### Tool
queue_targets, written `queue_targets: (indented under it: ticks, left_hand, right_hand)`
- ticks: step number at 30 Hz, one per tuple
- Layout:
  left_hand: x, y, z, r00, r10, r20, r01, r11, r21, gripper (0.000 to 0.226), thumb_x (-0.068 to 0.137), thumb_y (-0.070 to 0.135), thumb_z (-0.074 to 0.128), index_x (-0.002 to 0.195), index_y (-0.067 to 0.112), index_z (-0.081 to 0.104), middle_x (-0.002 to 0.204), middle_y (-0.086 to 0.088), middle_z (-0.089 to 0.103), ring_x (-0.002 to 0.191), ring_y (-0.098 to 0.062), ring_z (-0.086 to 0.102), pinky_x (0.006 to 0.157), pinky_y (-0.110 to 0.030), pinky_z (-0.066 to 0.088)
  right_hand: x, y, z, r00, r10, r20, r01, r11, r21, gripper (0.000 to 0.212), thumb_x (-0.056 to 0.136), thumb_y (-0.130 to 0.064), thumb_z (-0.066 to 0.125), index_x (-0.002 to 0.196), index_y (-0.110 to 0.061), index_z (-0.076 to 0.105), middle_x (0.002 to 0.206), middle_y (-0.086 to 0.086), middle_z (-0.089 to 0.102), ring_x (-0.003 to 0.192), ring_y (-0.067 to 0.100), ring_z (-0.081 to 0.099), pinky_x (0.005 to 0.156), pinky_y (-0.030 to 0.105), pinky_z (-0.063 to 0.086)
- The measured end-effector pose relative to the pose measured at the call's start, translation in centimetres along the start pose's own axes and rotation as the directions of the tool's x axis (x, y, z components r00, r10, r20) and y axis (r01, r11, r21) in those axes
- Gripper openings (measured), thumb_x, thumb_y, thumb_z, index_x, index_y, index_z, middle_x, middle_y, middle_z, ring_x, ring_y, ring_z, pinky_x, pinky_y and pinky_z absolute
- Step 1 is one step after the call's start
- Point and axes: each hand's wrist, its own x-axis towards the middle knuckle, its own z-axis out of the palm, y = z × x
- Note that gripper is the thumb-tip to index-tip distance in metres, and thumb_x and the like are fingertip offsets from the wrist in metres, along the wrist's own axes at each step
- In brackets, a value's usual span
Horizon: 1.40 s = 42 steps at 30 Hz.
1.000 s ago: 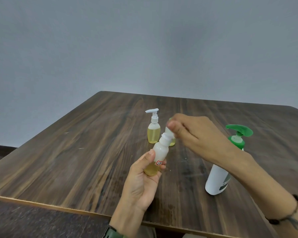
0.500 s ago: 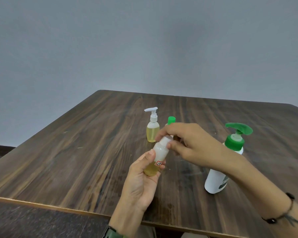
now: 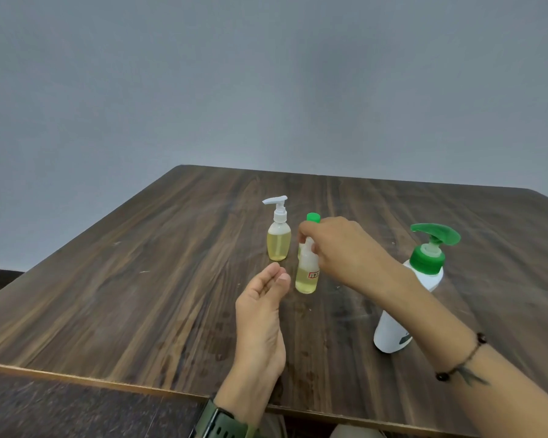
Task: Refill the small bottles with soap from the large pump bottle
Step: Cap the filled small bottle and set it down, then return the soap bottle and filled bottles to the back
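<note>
Right hand [image 3: 339, 248] pinching top of small bottle [image 3: 307, 273] upright on table [image 3: 140, 295], left hand [image 3: 263, 311] relaxed, empty, just beside it

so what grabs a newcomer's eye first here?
Probably the right hand gripping the top of the small labelled bottle mid-table, with the left hand open just beside it. Next, the large pump bottle with its green pump at right, and the small pump bottle of yellow soap behind.

Right hand [image 3: 342, 248] pinching small labelled bottle [image 3: 307, 273] by its top, left hand [image 3: 263, 311] loose beside it
</note>
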Motion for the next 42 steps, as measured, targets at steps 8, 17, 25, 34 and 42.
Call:
queue_targets:
  ticks: [8, 17, 25, 34, 42]
  left_hand:
    - [-0.4, -0.1, -0.2, 1.0, -0.024, 0.013, 0.024, 1.0, 0.004, 0.026, 0.083, -0.005, 0.055, 0.104, 0.007, 0.064, 0.103, -0.009, 0.068, 0.1, -0.015, 0.063, 0.081, -0.022, 0.046]
    - [-1.5, -0.4, -0.1, 0.997, 0.051, 0.066, -0.055, 0.996, 0.073, 0.027, 0.081, -0.007, 0.057, 0.101, 0.008, 0.066, 0.1, -0.006, 0.069, 0.101, -0.017, 0.063, 0.081, -0.023, 0.048]
    - [-4.8, -2.1, 2.6, 0.877, 0.145, 0.458, -0.358, 0.834, 0.421, 0.04, 0.078, 0.0, 0.065, 0.108, 0.025, 0.058, 0.111, 0.007, 0.062, 0.107, -0.007, 0.057, 0.095, -0.026, 0.046]
    - [-5.4, -3.9, 7.6, 0.777, 0.107, 0.621, -0.576, 0.519, 0.631, 0.068, 0.075, 0.022, 0.073, 0.13, 0.017, 0.033, 0.126, 0.001, 0.05, 0.114, -0.015, 0.049, 0.095, -0.031, 0.043]
    - [-4.8, -4.5, 9.2, 0.792, 0.219, 0.569, -0.599, 0.457, 0.658, 0.044, 0.079, 0.016, 0.066, 0.117, 0.011, 0.044, 0.111, -0.008, 0.061, 0.102, -0.025, 0.058, 0.083, -0.039, 0.049]
  right_hand:
    - [0.9, 0.3, 1.7, 0.997, 0.07, 0.042, -0.063, 0.985, -0.161, 0.029, 0.087, -0.002, 0.046, 0.114, -0.009, 0.05, 0.106, 0.017, 0.059, 0.095, 0.037, 0.058, 0.066, 0.037, 0.038]
    - [-1.3, -1.2, -1.4, 0.995, 0.098, 0.005, -0.097, 0.989, -0.116, 0.037, 0.088, -0.009, 0.051, 0.124, -0.014, 0.041, 0.102, 0.012, 0.057, 0.08, 0.026, 0.044, 0.064, 0.035, 0.037]
    - [-14.5, 0.9, -2.8, 0.744, 0.411, -0.528, -0.141, 0.868, 0.477, 0.015, 0.086, -0.012, 0.056, 0.074, -0.015, 0.063, 0.059, -0.005, 0.06, 0.057, 0.014, 0.055, 0.052, 0.022, 0.042]
    - [-16.2, 6.7, 1.3, 0.733, 0.657, -0.177, -0.275, 0.525, 0.806, 0.034, 0.083, -0.011, 0.063, 0.116, -0.017, 0.055, 0.108, -0.004, 0.059, 0.088, 0.001, 0.055, 0.078, 0.015, 0.051]
    - [-10.7, 6.4, -3.9, 0.79, 0.512, -0.336, -0.091, 0.64, 0.763, 0.037, 0.082, -0.029, 0.065, 0.115, -0.017, 0.057, 0.099, -0.002, 0.057, 0.081, 0.008, 0.053, 0.069, 0.009, 0.042]
